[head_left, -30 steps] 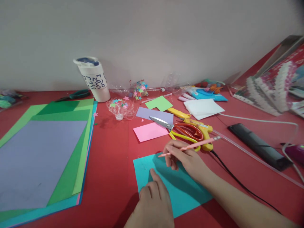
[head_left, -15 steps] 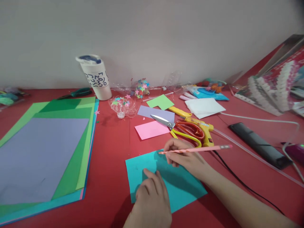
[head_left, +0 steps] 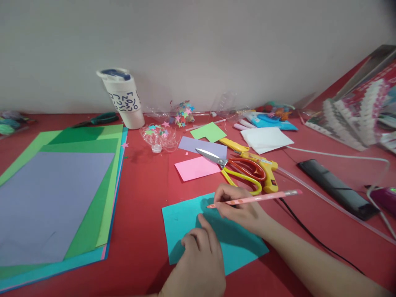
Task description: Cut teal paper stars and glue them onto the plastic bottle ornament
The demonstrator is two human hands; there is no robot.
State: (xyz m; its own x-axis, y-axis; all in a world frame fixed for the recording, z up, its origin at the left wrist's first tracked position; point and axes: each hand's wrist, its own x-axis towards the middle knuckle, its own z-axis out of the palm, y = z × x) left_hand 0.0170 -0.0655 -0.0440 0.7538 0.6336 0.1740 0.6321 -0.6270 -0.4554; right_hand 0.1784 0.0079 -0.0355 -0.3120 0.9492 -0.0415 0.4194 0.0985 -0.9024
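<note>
Pinching the slim pink wooden pencil (head_left: 266, 197) in my right hand (head_left: 243, 210), I'd keep pressure light; my left hand (head_left: 201, 260), half-open and empty, should steady the rectangular turquoise paper sheet (head_left: 176, 231) flat on the red tabletop (head_left: 140, 206).

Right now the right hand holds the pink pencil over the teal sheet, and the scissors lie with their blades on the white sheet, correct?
Not quite: the head view shows the scissors' blades over the lilac paper, not the white sheet.
</note>
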